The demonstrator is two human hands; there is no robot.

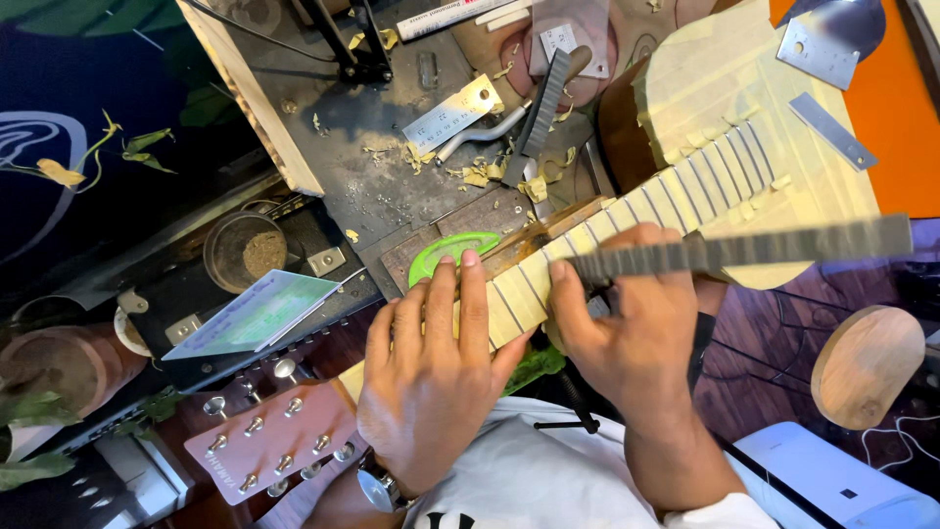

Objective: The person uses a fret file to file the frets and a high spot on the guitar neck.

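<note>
A guitar lies across my lap, its fretboard [676, 191] covered in pale masking tape with only the metal frets showing. My left hand [431, 377] presses flat on the taped neck near the nut, fingers spread. My right hand [617, 323] grips one end of a long dark file [783, 243] that lies across the frets and reaches out to the right. The taped guitar body [744, 88] sits at the upper right. The reddish headstock [274, 436] with its tuning pegs points to the lower left.
A green neck rest [441, 253] sits under the neck. On the bench behind lie a steel ruler [452, 113], a second dark file [543, 103], metal scrapers [818, 54], wood shavings. A round tin [245, 250] and a card [259, 313] lie at left; a wooden stool [867, 362] at right.
</note>
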